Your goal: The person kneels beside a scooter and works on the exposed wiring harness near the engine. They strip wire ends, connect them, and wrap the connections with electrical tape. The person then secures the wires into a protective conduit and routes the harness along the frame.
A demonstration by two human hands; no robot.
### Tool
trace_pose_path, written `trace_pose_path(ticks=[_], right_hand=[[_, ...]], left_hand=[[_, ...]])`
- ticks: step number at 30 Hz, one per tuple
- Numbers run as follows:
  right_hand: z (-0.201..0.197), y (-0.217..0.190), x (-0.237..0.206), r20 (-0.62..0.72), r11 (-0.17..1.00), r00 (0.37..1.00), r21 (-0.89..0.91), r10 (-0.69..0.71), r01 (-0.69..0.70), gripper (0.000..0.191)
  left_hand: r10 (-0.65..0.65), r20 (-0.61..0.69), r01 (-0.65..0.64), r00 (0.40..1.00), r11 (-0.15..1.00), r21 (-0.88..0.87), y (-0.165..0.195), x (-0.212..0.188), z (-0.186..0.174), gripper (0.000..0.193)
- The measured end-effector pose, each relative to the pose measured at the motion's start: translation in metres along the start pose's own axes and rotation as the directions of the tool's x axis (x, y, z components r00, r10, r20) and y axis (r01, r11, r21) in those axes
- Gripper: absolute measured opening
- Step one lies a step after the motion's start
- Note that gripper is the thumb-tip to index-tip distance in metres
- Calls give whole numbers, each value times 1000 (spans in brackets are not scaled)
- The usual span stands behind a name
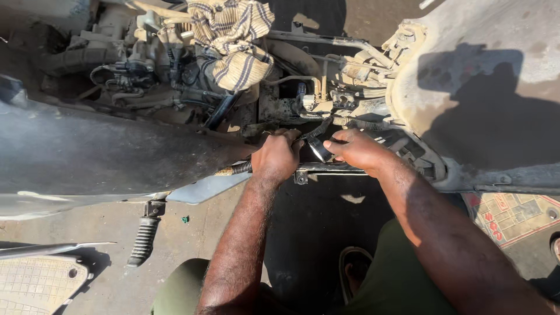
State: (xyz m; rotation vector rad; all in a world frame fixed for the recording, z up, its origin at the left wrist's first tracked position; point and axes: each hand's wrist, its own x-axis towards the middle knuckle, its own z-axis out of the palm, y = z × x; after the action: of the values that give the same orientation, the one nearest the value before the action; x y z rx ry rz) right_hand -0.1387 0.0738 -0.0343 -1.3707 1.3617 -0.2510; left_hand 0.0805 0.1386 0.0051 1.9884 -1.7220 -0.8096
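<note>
Left hand (275, 156) fisted on ribbed metal hose (233, 168), right hand (357, 149) pinching shiny black tube end (319, 149), dusty engine (326, 99)

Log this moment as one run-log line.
left hand: gripping frame bar | right hand: pinching black strap | above: striped cloth on engine

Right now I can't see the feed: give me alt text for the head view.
Two bare hands work at an opened, dusty scooter frame: the left hand grips a frame bar beside a ribbed hose, and the right hand pinches a small dark part. A striped cloth lies over the engine parts above; a black footpeg hangs lower left.
</note>
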Motion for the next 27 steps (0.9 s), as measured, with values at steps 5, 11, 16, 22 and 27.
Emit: trace_pose_path(ticks=[5,11,16,22,27], right_hand=[[13,-5,6,0,997,997,3,75,-75,55],[18,2,12,52,998,999,63,12,-15,45],[16,10,16,110,975,994,220,-4,-21,36],[15,16,20,141,947,990,320,-19,-27,30],[7,16,25,221,991,972,125,-80,53,31]], left_hand=[[-71,135,83,988,992,-92,-1,4,-9,40],[-48,288,55,956,998,-15,-15,17,-4,37],[-7,298,24,955,998,-54,-16,21,-6,35],[-103,240,127,965,988,-86,-11,16,-5,32],[-61,202,90,978,986,-137,-10,16,-9,31]])
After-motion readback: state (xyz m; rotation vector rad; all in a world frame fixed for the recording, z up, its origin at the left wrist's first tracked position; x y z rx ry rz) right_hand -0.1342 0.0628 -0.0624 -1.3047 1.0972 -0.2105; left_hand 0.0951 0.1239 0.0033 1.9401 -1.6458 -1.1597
